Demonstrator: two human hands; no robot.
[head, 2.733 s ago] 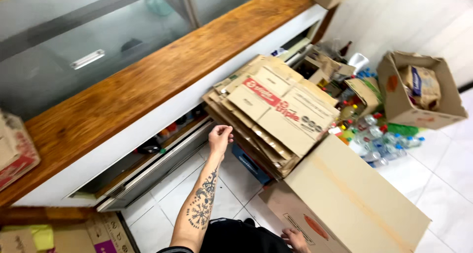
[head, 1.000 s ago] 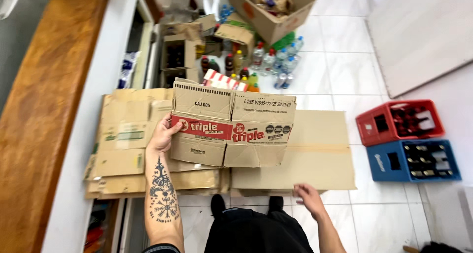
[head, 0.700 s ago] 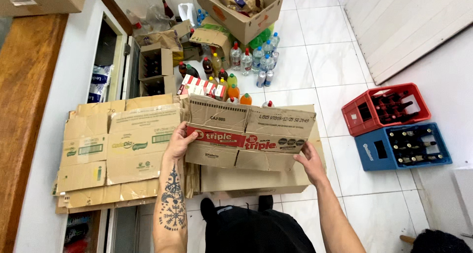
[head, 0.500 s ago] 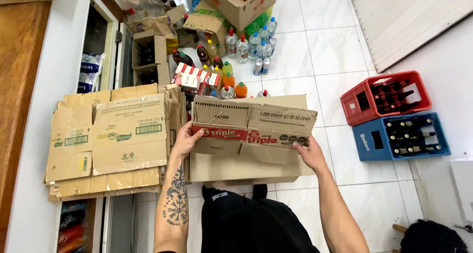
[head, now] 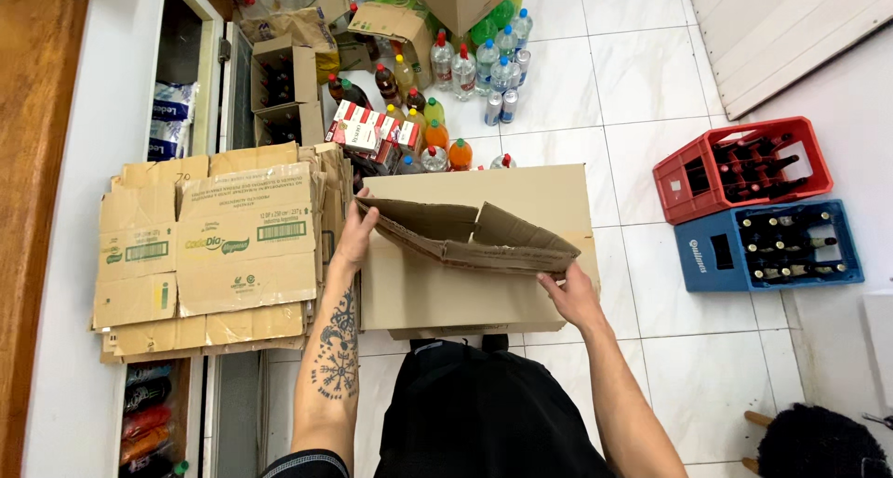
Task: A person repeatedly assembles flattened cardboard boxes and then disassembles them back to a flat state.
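I hold a flattened brown cardboard box [head: 465,236] between both hands, tipped so its plain inner side and loose flaps face up. My left hand [head: 355,238] grips its left edge. My right hand [head: 569,292] grips its lower right corner. Under it lies a larger plain cardboard sheet [head: 484,297] on the white tile floor. To the left, a stack of flattened printed cartons [head: 214,245] leans against the white counter front.
Bottles and cans [head: 456,78] and small red-and-white packs [head: 372,129] crowd the floor behind the cardboard. A red crate [head: 739,166] and a blue crate [head: 767,245] of bottles stand at right. Open boxes [head: 284,87] sit at the back. A wooden countertop [head: 33,162] runs along the left.
I took the top printed carton off the stack with my left hand, brought my right hand onto it, swung it right over the plain sheet and tipped it so its printed face turned away.
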